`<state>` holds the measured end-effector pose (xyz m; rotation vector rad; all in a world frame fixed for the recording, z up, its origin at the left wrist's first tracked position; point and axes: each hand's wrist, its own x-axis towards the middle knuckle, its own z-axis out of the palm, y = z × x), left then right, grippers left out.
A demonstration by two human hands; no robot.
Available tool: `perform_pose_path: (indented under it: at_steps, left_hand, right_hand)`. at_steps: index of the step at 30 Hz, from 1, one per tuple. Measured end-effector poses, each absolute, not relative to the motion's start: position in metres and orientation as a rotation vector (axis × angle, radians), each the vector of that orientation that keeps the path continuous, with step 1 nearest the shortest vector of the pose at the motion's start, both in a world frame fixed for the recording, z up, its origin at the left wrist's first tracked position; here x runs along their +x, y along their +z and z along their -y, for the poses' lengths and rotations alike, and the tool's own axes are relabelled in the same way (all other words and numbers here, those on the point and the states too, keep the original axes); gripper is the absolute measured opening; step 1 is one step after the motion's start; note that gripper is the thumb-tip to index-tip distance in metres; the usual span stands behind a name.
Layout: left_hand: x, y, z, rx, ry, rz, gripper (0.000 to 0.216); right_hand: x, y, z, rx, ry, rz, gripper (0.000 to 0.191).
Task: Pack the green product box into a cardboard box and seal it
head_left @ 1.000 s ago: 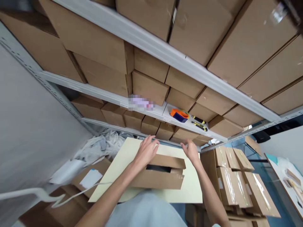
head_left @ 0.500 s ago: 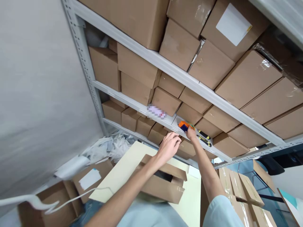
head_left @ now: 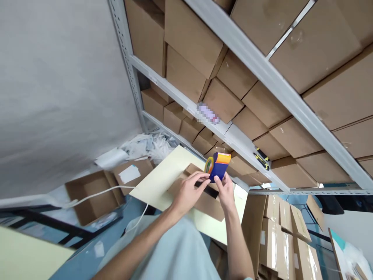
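Note:
A blue and orange tape dispenser with a yellow-edged roll of tape is held up over the table. My right hand grips its lower end, thumb on the blue face. At the dispenser's lower left, my left hand has its thumb and fingertips closed against the edge; exactly what they pinch is partly hidden. Beneath both hands, a cardboard box with a dark gap in its top lies on the pale yellow tabletop.
Shelves full of cardboard boxes rise in front, with yellow-black utility knives on a ledge. Stacked taped cartons stand at right. An open carton and a white cable are at left.
My right hand has brought the tape dispenser from the shelf ledge to above the box. My left hand has come to the dispenser. The view has tilted down.

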<state>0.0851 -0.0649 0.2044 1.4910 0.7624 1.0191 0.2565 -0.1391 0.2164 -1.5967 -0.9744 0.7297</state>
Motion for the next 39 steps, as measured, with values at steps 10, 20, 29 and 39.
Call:
perform_pose_path:
  at_steps: [10,20,29,39]
  left_hand:
    - [0.033,0.23,0.079,1.459,0.968,-0.794,0.021]
    - [-0.018,0.268,0.06,1.555,1.169,-0.779,0.026]
    - [-0.049,0.298,0.008,1.89,1.134,-0.507,0.017]
    - [-0.052,0.308,0.003,2.102,1.267,-0.442,0.021]
  right_hand:
    - [0.191,0.251,0.159,-1.608,0.828,1.053,0.059]
    - [0.186,0.277,0.158,-1.684,0.733,1.367,0.045]
    - [0.199,0.306,0.155,-1.587,0.149,2.033,0.013]
    - [0.207,0.312,0.161,-1.572,0.078,2.156,0.019]
